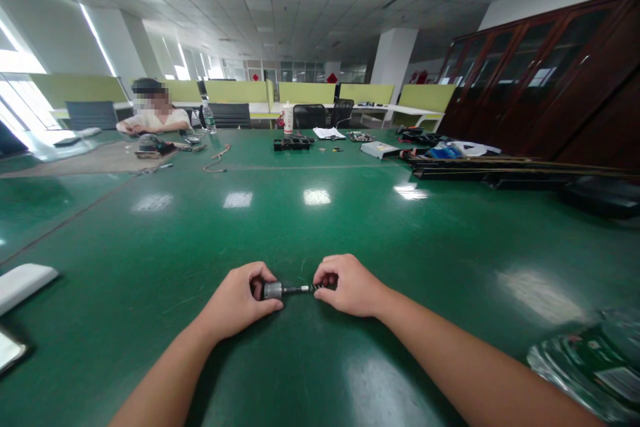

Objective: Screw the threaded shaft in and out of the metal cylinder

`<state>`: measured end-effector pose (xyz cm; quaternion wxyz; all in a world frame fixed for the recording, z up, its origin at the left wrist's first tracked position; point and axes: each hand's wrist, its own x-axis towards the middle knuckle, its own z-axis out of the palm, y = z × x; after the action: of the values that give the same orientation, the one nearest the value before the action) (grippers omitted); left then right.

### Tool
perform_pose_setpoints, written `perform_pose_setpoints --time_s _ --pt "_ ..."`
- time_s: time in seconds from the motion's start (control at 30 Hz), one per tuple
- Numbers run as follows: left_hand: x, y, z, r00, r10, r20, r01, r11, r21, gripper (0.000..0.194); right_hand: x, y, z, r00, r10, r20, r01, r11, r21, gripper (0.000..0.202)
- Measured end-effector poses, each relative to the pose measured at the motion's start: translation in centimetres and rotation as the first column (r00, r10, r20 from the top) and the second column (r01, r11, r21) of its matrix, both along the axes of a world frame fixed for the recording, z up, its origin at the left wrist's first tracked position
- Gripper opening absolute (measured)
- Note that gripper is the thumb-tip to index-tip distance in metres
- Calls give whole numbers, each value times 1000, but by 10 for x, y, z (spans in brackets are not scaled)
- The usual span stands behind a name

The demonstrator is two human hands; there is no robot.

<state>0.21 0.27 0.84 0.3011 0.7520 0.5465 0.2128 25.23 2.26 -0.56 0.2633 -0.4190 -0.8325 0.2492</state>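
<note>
My left hand (246, 297) is closed round a short grey metal cylinder with a thin shaft (273, 290). The shaft points right and ends in a bright silver tip. Across from it, my right hand (347, 285) pinches a small coiled spring (317, 287) between thumb and fingers. The spring lies close to the shaft's tip; whether they touch I cannot tell. Both hands are low over the green tabletop (280, 227), near its front. Part of the cylinder is hidden behind my left fingers.
A clear plastic bottle (585, 360) lies at the right front. White objects (27, 283) sit at the left edge. Black bars (460, 168) and other parts are at the back right, with a black tray-like part (293, 143) further left. Another person (160, 113) sits at the far left.
</note>
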Motion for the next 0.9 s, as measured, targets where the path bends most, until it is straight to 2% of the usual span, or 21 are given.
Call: perform_pose_setpoints --time_s 0.33,0.47,0.63,0.77,0.9 --pt "3 -1 1 999 -24 -24 25 999 42 27 -6 -2 0 999 22 -42 -21 1000 2 8" --pt "7 -3 1 998 -52 22 50 995 81 24 -13 -6 -4 996 -8 -94 7 1000 -9 11" --pt "9 -5 3 998 -54 28 51 994 97 24 -15 -7 -6 984 -44 -171 28 995 -94 22" --pt "9 -5 6 998 -65 27 62 994 85 22 -16 -7 -5 992 3 -123 -11 998 -64 13" --pt "14 -7 6 992 -107 67 102 992 77 18 -19 -11 -4 998 40 -55 -40 999 2 13"
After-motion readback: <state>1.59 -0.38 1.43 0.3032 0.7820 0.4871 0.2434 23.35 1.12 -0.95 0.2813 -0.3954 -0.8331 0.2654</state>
